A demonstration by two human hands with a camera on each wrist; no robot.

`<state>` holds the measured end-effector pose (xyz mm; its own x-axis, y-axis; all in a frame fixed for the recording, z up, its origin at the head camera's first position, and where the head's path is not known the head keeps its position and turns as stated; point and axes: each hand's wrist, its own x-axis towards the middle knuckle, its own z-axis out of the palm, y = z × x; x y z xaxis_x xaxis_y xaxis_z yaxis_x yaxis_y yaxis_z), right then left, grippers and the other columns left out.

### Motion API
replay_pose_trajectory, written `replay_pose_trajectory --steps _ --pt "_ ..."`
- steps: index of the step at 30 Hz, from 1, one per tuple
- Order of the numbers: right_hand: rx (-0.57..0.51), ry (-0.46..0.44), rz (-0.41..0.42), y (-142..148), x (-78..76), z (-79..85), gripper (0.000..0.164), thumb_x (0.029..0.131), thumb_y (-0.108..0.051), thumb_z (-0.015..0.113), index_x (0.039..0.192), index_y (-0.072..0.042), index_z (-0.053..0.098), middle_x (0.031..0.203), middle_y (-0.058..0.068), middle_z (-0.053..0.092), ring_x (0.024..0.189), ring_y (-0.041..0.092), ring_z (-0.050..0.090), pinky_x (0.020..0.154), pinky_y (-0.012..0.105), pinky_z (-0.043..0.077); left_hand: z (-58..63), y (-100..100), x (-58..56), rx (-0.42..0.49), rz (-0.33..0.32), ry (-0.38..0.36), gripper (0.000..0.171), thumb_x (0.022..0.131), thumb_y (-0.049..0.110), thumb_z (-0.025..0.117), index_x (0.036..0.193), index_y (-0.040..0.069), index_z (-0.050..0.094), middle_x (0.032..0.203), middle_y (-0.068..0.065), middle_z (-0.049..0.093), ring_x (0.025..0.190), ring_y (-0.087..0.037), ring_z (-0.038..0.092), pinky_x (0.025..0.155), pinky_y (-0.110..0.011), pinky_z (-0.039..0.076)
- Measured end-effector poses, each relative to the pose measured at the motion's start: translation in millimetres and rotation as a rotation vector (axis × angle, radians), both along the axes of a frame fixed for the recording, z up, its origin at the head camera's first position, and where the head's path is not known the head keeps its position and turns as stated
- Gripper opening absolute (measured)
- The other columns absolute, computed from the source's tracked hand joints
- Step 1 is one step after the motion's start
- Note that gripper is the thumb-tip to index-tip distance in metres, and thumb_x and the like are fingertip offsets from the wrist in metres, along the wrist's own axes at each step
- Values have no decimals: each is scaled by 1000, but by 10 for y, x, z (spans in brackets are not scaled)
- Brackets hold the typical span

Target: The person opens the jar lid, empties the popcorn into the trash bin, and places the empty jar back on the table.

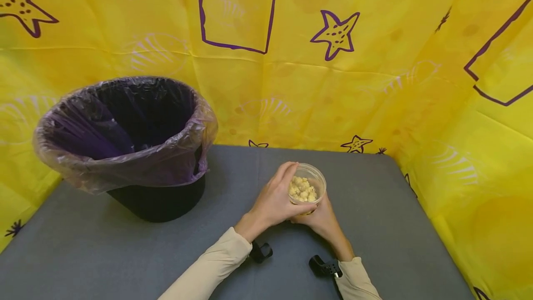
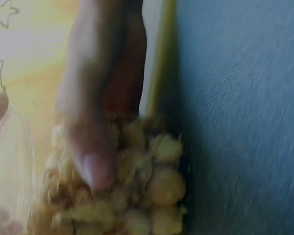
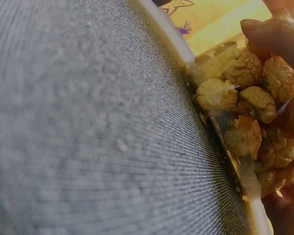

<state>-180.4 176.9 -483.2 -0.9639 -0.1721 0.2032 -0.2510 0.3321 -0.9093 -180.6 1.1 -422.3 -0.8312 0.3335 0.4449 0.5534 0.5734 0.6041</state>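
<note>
A clear plastic cup (image 1: 310,177) full of pale popcorn (image 1: 302,189) stands on the grey table (image 1: 125,253) near its middle. My left hand (image 1: 276,198) wraps round the cup's left side, and my right hand (image 1: 318,216) grips it from the near right. The left wrist view shows a finger (image 2: 95,132) pressed against the cup wall over the popcorn (image 2: 137,196). Through the clear wall in the right wrist view the popcorn (image 3: 250,117) fills the right side, with a fingertip (image 3: 277,34) at the top.
A black bin (image 1: 129,147) lined with a purple bag stands open-mouthed at the table's left rear. Yellow sheeting (image 1: 333,73) with purple star drawings walls the table at back and right. Black wrist straps (image 1: 260,251) sit on both forearms.
</note>
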Motion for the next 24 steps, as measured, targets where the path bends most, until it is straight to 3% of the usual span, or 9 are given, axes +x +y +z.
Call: replay_pose_trajectory --steps 3,8,17,24 --pt "7 11 -5 2 -9 -17 109 60 -11 94 148 -3 30 147 12 43 130 24 45 108 37 38 -16 59 51 14 62 43 99 71 52 85 148 7 42 147 -9 45 123 -28 57 93 -45 55" --pt "16 33 -7 -1 -15 -25 105 60 -8 92 147 -1 32 144 14 47 127 24 47 105 24 38 9 116 84 51 111 18 103 72 57 81 151 8 37 149 -8 42 121 -28 59 94 -44 55" --pt "24 -34 -50 -14 21 -6 107 59 -17 97 145 -12 34 138 8 47 118 20 50 100 31 44 87 15 46 181 90 -175 88 79 54 77 149 15 43 151 -7 42 129 -33 53 103 -54 46" --pt "35 -49 -72 -31 22 3 108 56 -18 98 143 -14 34 140 9 44 122 20 49 105 38 41 130 -211 -28 274 110 -288 69 84 55 70 142 21 53 146 -2 51 132 -28 51 106 -54 43"
